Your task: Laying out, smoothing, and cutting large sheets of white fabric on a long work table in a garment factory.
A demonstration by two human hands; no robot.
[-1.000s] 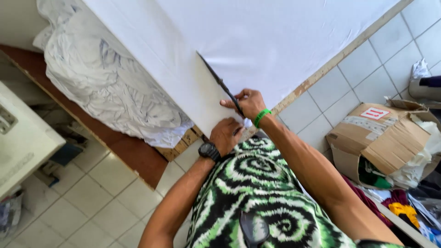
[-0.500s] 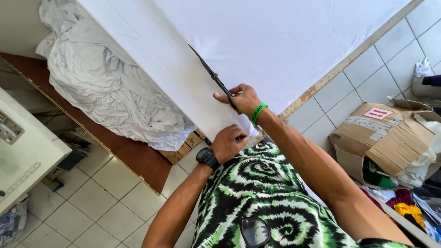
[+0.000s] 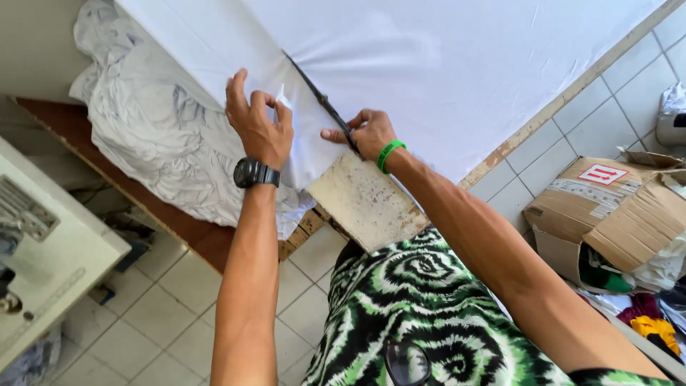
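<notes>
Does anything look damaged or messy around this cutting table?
Yes. The worn, stained bare tabletop corner shows beneath the white fabric. A crumpled white cloth pile sags off the edge, and the brown cardboard box is torn open.

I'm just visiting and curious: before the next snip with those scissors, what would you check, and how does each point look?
1. Scissors gripped by right hand: ok.
2. Left hand on the white cloth, beside the blades, not across them: ok.
3. Cloth lying flat ahead of the blades: ok, a few faint wrinkles.
4. Table edge bare behind the cut: ok.
5. Blade sharpness: cannot tell.
</notes>
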